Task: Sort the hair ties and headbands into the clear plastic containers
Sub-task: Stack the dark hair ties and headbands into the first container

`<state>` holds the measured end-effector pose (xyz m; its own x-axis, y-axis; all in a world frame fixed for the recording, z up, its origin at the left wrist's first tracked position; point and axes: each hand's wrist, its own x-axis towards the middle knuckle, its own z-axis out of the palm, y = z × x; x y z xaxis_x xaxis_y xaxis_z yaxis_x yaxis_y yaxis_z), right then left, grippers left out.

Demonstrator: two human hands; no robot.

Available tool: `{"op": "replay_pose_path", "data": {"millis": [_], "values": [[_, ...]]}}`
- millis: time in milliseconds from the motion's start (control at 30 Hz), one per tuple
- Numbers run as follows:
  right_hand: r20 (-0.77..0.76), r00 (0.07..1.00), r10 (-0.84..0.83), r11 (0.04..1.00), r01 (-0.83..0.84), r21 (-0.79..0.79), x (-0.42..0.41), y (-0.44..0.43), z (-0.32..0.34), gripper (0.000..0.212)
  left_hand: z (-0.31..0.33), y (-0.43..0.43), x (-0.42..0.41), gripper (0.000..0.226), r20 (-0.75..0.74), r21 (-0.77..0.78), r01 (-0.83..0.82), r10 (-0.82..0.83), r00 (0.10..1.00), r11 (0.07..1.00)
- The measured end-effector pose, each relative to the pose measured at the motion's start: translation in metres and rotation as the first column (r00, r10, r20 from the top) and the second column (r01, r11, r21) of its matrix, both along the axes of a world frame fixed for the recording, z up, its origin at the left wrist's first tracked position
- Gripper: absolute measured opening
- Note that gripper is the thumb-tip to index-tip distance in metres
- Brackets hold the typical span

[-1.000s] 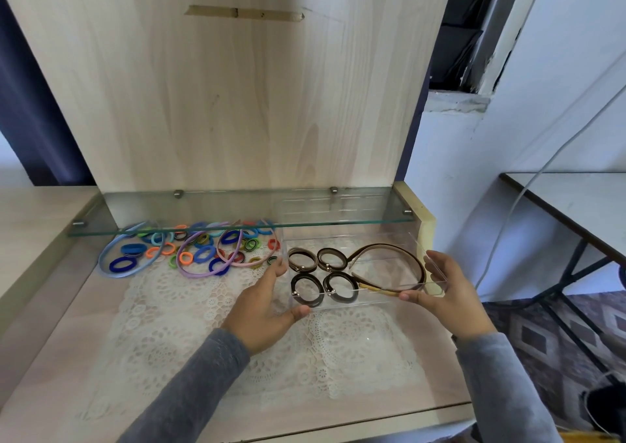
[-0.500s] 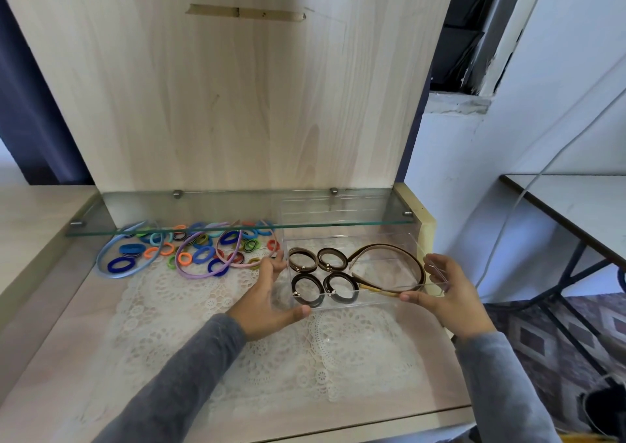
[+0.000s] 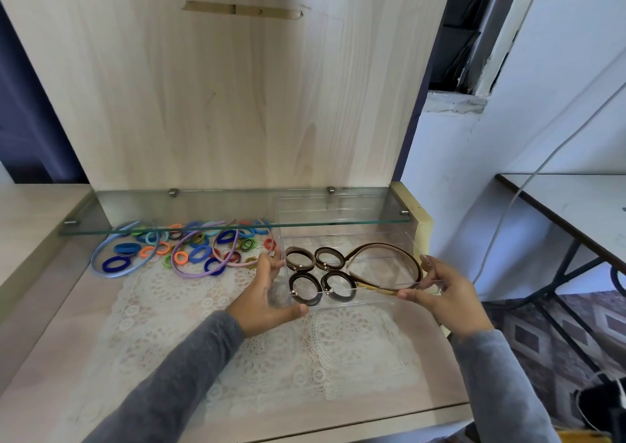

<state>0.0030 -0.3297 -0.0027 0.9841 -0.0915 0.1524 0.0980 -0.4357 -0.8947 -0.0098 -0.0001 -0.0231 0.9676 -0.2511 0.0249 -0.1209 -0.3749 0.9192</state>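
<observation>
A clear plastic container [image 3: 369, 302] sits on the lace mat at the right, under the glass shelf. Inside lie several brown hair ties [image 3: 299, 260] and a brown headband [image 3: 386, 249]. My left hand [image 3: 267, 295] grips the container's left wall, thumb along the front. At the right end my right hand [image 3: 447, 293] grips the other wall. A pile of colourful hair ties [image 3: 200, 253] lies to the left with a blue headband [image 3: 125, 271], a purple headband [image 3: 196, 273] and a pink headband [image 3: 237, 262].
A glass shelf [image 3: 237, 210] juts out low over the back of the desk. A wooden panel [image 3: 237, 87] rises behind it. White lace mat [image 3: 271, 358] covers the desk. A white table [image 3: 582, 205] and a cable [image 3: 528, 185] stand at the right.
Both hands stay on the container. It has barely moved between the frames.
</observation>
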Motion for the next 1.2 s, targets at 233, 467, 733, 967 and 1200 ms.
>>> {"op": "replay_pose_path", "data": {"millis": [233,467,733,967,1200], "values": [[0.016,1.000,0.008,1.000,-0.008,0.002,-0.004,0.001,-0.001,0.037,0.001,0.004,-0.004,0.091,0.053,-0.037,-0.012,0.014,0.999,0.999],[0.040,0.999,0.011,0.999,-0.010,-0.032,-0.008,0.002,0.002,0.035,-0.006,0.005,-0.007,0.084,0.056,-0.022,-0.017,0.018,0.998,1.000],[0.063,0.998,-0.016,1.000,0.018,-0.026,-0.002,0.000,-0.003,0.037,-0.006,0.001,-0.008,0.072,0.046,-0.045,-0.049,0.051,0.998,0.998],[0.088,0.996,-0.016,1.000,0.017,-0.005,0.007,0.000,-0.010,0.036,-0.005,0.002,-0.003,0.068,0.066,-0.047,-0.062,0.065,0.996,0.997],[0.146,0.989,-0.032,0.990,0.052,-0.133,0.016,0.017,-0.003,0.047,-0.008,0.000,0.004,0.076,0.142,0.039,-0.231,0.223,0.964,0.972]]}}
